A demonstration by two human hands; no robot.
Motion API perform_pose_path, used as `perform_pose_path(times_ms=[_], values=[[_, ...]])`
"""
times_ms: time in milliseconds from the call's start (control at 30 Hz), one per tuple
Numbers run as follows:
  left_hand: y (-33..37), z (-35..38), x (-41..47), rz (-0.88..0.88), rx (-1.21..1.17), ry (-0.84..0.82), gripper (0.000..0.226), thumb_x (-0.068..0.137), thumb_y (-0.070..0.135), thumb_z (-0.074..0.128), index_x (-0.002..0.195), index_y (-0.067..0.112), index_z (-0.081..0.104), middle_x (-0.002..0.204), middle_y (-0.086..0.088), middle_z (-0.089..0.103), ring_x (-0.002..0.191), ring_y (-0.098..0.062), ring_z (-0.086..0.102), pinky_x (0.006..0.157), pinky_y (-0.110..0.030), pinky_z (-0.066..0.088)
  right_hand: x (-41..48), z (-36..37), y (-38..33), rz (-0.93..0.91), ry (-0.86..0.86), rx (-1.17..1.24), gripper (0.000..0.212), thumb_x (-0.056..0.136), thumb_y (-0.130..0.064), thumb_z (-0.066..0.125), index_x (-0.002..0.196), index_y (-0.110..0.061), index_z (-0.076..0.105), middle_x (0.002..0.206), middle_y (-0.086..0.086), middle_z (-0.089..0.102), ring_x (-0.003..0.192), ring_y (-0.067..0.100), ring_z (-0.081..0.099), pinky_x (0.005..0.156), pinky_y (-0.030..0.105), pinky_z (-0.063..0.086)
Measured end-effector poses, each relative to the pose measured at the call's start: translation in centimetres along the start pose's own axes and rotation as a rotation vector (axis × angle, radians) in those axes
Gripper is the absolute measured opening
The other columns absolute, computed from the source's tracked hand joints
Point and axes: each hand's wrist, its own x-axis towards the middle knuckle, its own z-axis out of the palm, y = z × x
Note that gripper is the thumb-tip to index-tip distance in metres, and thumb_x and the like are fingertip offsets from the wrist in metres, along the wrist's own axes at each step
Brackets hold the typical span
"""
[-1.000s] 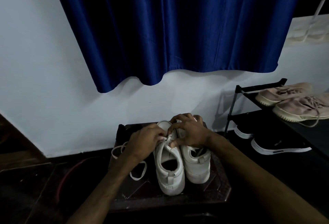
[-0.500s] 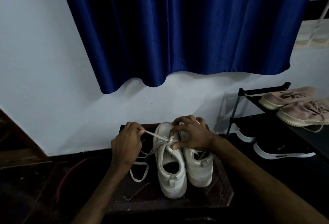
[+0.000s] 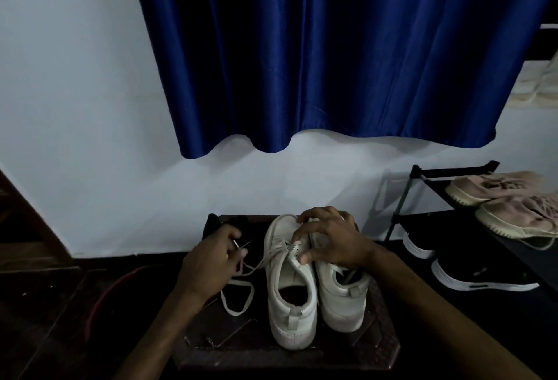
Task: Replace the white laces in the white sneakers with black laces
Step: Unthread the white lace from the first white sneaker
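White lace [image 3: 262,262] runs leftward out of the left sneaker [image 3: 288,283], toe to the wall. Left hand [image 3: 211,262], nearer, pinches its free end, pulling sideways. Right hand [image 3: 332,243] presses, fingers spread, across both sneakers' eyelets on the dark stool [image 3: 386,346].
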Motion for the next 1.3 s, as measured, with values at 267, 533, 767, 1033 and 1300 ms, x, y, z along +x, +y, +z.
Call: perform_pose_path(times_ms=[267,533,767,1033,1300], values=[[1.9,2.0,3.8,0.42,-0.321,-0.404,0.042,0.094,0.001,0.057,0.122,0.032,0.063,0.127,0.014,0.049,0.123,0.007,0.043,0.103,-0.009,0.033,0.9,-0.9,0.9,-0.083,-0.106,0.208,0.039,0.074,-0.071,0.062,0.103,-0.045,0.067,0.114,-0.018,0.058,0.116,0.003,0.051,0.102,0.041,0.041],[1.9,1.7,5.2,0.458,-0.319,-0.427,0.035,0.091,-0.007,0.054,0.112,0.017,0.068,0.098,0.018,0.055,0.095,0.004,0.055,0.087,-0.016,0.046,3.5,-1.2,-1.5,0.01,-0.237,-0.017,0.014,0.072,-0.067,0.059,0.072,-0.053,0.061,0.11,-0.021,0.053,0.106,0.003,0.052,0.097,0.042,0.043],[1.9,1.3,5.3,0.512,-0.153,-0.403,0.039,0.09,-0.001,0.054,0.11,0.031,0.062,0.108,0.009,0.063,0.092,-0.004,0.059,0.081,-0.028,0.052,2.3,-3.3,0.3,-0.012,-0.189,0.215,0.022,0.087,-0.013,0.071,0.084,-0.035,0.065,0.106,-0.002,0.056,0.101,0.004,0.057,0.096,0.025,0.043],[1.7,1.3,5.6,0.441,-0.158,-0.434,0.052,0.083,-0.009,0.054,0.112,0.033,0.065,0.092,0.004,0.068,0.083,-0.008,0.065,0.067,-0.021,0.052,2.6,-3.7,-4.5,0.022,-0.212,-0.165,0.013,0.087,-0.04,0.066,0.098,-0.036,0.071,0.122,-0.014,0.055,0.115,0.006,0.051,0.099,0.042,0.043],[1.7,1.1,5.9,0.419,-0.178,-0.457,0.055,0.084,-0.011,0.05,0.117,0.03,0.067,0.087,0.001,0.068,0.077,-0.009,0.064,0.067,-0.02,0.053,3.4,-2.4,-5.1,0.102,-0.205,-0.186,0.018,0.075,-0.034,0.073,0.068,-0.046,0.063,0.109,-0.023,0.055,0.107,0.005,0.052,0.095,0.047,0.044]])
